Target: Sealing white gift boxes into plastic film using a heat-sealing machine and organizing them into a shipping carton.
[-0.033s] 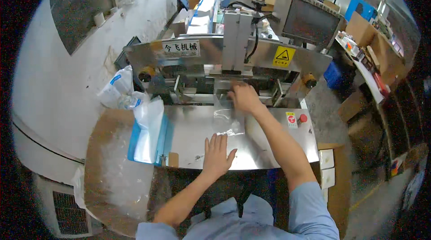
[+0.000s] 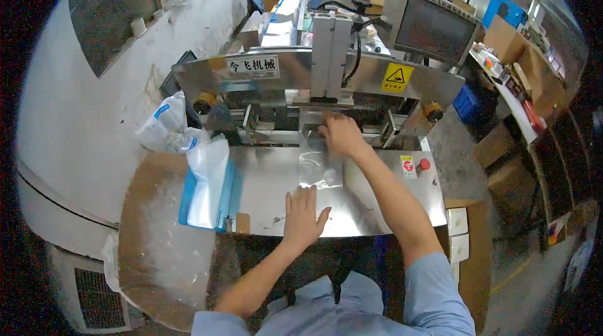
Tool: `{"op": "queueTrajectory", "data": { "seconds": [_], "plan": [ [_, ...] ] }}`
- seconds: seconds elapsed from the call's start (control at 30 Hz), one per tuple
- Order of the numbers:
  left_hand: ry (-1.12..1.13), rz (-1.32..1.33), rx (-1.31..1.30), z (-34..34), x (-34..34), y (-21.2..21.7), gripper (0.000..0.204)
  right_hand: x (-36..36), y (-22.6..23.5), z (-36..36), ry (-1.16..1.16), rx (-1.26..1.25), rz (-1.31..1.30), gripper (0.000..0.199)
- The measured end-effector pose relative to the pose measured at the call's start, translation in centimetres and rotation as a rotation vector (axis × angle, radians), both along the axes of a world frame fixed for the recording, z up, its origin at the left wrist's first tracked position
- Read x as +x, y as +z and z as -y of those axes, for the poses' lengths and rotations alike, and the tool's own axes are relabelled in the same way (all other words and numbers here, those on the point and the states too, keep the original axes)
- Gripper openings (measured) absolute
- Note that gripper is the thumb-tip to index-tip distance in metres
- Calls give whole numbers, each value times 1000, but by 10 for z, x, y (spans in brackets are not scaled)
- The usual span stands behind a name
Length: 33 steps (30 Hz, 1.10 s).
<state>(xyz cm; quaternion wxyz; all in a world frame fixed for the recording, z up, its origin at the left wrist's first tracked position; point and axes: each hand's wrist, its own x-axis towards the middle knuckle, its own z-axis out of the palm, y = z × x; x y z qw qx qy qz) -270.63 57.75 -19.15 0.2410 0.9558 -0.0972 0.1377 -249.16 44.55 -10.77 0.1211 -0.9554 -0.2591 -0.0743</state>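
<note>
A clear plastic bag or sleeve (image 2: pixel 319 166) lies flat on the shiny metal table (image 2: pixel 267 182) of a machine, its far end at the machine's slot. My left hand (image 2: pixel 304 218) rests palm down at the bag's near end, open with fingers stretched. At the far end, close to the slot, my right hand (image 2: pixel 343 136) lies over the bag's right edge. Its fingers are slightly bent and apart, the tips touching the film. Above the slot stands a vertical metal column (image 2: pixel 331 56) with black cables.
A blue tray (image 2: pixel 188 201) with a stack of clear bags (image 2: pixel 208 179) sits left on the table. Further left stands a large cardboard box (image 2: pixel 135 210) of clear plastic. On the right are a red button (image 2: pixel 424 164) and a dark screen (image 2: pixel 434 28). A white wall (image 2: pixel 69 122) bounds the left.
Both hands keep nearly the same places. The glare on the clear bag has shifted slightly.
</note>
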Motion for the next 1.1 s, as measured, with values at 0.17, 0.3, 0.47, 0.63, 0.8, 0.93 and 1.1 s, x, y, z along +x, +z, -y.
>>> {"op": "queueTrajectory", "data": {
  "seconds": [0.17, 0.3, 0.47, 0.63, 0.8, 0.93, 1.1],
  "plan": [
    [126, 117, -118, -1, -2, 6, 77, 20, -5, 4, 69, -39, 72, 34],
    [206, 163, -234, -5, -2, 6, 83, 27, -3, 2, 7, -115, -14, 36],
    [231, 198, -246, -9, -4, 3, 83, 12, 6, 2, -81, 92, -172, 44],
    [218, 189, -245, -10, -4, 2, 82, -67, -31, 45, -116, 632, -128, 57],
    [188, 189, -239, -11, 0, -1, 80, -143, -44, 65, -205, 845, -421, 60],
    [198, 139, -318, -7, 2, 6, 76, -154, -59, 71, -219, 889, -397, 65],
    [194, 80, -626, -10, 24, 17, 72, -134, -69, 61, -215, 886, -384, 69]
  ]
}}
